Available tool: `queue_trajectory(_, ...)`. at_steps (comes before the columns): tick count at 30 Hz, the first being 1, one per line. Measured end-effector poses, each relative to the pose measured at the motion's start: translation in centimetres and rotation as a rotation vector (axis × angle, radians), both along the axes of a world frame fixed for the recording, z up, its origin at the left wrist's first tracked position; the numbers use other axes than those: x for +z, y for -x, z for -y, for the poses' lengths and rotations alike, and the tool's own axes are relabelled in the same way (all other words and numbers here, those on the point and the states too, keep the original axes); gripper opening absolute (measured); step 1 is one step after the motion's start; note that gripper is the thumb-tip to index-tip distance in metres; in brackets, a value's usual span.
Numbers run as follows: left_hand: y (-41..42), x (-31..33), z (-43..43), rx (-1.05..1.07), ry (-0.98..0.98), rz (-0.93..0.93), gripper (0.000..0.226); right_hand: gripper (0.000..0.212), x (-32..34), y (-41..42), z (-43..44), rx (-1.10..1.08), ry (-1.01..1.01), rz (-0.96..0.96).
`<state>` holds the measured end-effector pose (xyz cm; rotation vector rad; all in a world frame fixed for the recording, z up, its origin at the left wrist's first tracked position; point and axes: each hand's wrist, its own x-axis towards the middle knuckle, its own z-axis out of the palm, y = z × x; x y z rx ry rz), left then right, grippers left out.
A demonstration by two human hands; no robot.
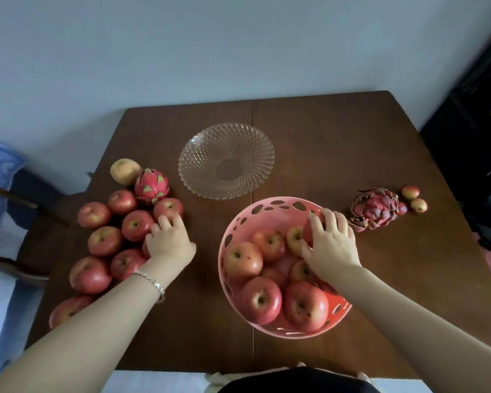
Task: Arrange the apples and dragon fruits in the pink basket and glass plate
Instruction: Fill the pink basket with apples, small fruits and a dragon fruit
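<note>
A pink basket (233, 231) with oval holes stands right of centre and holds several red apples (305, 306). My right hand (330, 245) reaches into its far side, fingers wrapped over an apple (309, 232) just inside the rim. A heap of loose apples (104, 241) lies on the left of the table. My left hand (169, 241) rests on that heap, closed over an apple that is mostly hidden beneath it. A bright pink dragon fruit (151, 186) sits behind the heap. A darker dragon fruit (376, 208) lies right of the basket. The glass plate (207, 154) stands bare behind.
A yellowish fruit (124, 171) sits at the far left behind the dragon fruit. Small red fruits (414, 198) lie near the table's right edge. The brown wooden table (338, 143) ends close to my body. A chair with blue cloth (0, 171) stands at the left.
</note>
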<state>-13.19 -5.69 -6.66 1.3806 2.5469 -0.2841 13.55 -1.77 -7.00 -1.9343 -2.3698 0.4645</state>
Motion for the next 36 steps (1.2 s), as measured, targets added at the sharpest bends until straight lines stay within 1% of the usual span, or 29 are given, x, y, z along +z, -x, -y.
queue_trajectory(1, 1.0, -0.5, 0.3, 0.057, 0.110, -0.016, 0.073, 0.058, 0.0, 0.1, 0.0, -0.002, 0.007, 0.005)
queue_trajectory(2, 1.8, -1.3, 0.6, 0.069, 0.163, -0.033, 0.075, 0.058, 0.1, 0.0, 0.1, -0.001, 0.013, 0.009)
queue_trajectory(3, 2.2, -2.0, 0.8, 0.051, 0.187, -0.071, 0.072, 0.058, 0.1, 0.0, 0.1, 0.002, 0.012, 0.006)
queue_trajectory(5, 2.5, -3.0, 0.8, 0.008, 0.187, -0.160, 0.058, 0.058, 0.2, -0.1, 0.2, 0.002, 0.006, 0.004)
queue_trajectory(7, 2.4, -3.2, 0.5, 0.032, 0.177, -0.184, 0.049, 0.058, 0.3, -0.1, 0.3, 0.003, 0.008, 0.004)
queue_trajectory(9, 1.8, -2.6, 0.1, 0.056, 0.184, -0.152, 0.051, 0.058, 0.2, -0.1, 0.3, 0.004, -0.005, -0.007)
queue_trajectory(11, 0.7, -1.1, -0.5, 0.044, 0.156, -0.098, 0.058, 0.057, 0.0, -0.2, 0.2, 0.000, -0.027, -0.026)
queue_trajectory(12, 0.0, -0.1, -0.8, 0.018, 0.104, -0.080, 0.060, 0.057, -0.1, -0.2, 0.2, -0.003, -0.033, -0.032)
queue_trajectory(13, -0.7, 1.0, -1.1, -0.022, 0.011, -0.060, 0.061, 0.057, -0.2, -0.2, 0.2, -0.007, -0.036, -0.038)
queue_trajectory(14, -1.7, 2.1, -1.3, -0.072, -0.128, -0.016, 0.062, 0.057, -0.2, -0.2, 0.2, -0.008, -0.039, -0.041)
queue_trajectory(16, -3.8, 3.9, -2.0, -0.201, -0.422, 0.191, 0.063, 0.057, -0.3, -0.2, 0.2, -0.015, -0.049, -0.053)
queue_trajectory(17, -5.1, 4.6, -2.4, -0.272, -0.507, 0.323, 0.065, 0.058, -0.4, -0.2, 0.2, -0.016, -0.053, -0.059)
queue_trajectory(18, -6.5, 5.0, -2.9, -0.332, -0.531, 0.440, 0.069, 0.060, -0.4, -0.2, 0.1, -0.020, -0.051, -0.066)
queue_trajectory(20, -9.5, 4.9, -4.2, -0.407, -0.455, 0.587, 0.080, 0.065, -0.4, -0.3, 0.0, -0.023, -0.023, -0.074)
queue_trajectory(21, -10.9, 4.4, -4.9, -0.441, -0.392, 0.609, 0.084, 0.067, -0.5, -0.4, -0.1, -0.019, -0.014, -0.078)
queue_trajectory(23, -13.0, 3.1, -5.9, -0.525, -0.279, 0.563, 0.082, 0.071, -0.6, -0.5, -0.1, -0.014, -0.009, -0.097)
queue_trajectory(25, -14.0, 2.0, -6.9, -0.580, -0.231, 0.482, 0.072, 0.071, -0.6, -0.4, -0.1, -0.015, -0.004, -0.118)
queue_trajectory(27, -14.2, 1.3, -7.6, -0.606, -0.209, 0.448, 0.063, 0.070, -0.7, -0.4, -0.1, -0.019, -0.017, -0.135)
queue_trajectory(29, -14.1, 0.9, -7.8, -0.647, -0.200, 0.430, 0.060, 0.070, -0.8, -0.6, -0.1, -0.025, -0.033, -0.138)
queue_trajectory(32, -13.8, 0.0, -7.5, -0.733, -0.200, 0.372, 0.065, 0.071, -1.0, -0.6, -0.2, -0.021, -0.019, -0.127)
queue_trajectory(34, -13.8, -0.4, -7.1, -0.704, -0.225, 0.384, 0.069, 0.072, -0.9, -0.6, -0.4, -0.016, -0.012, -0.106)
queue_trajectory(36, -13.7, -0.6, -6.8, -0.644, -0.235, 0.442, 0.077, 0.076, -0.8, -0.3, -0.8, -0.011, 0.000, -0.037)
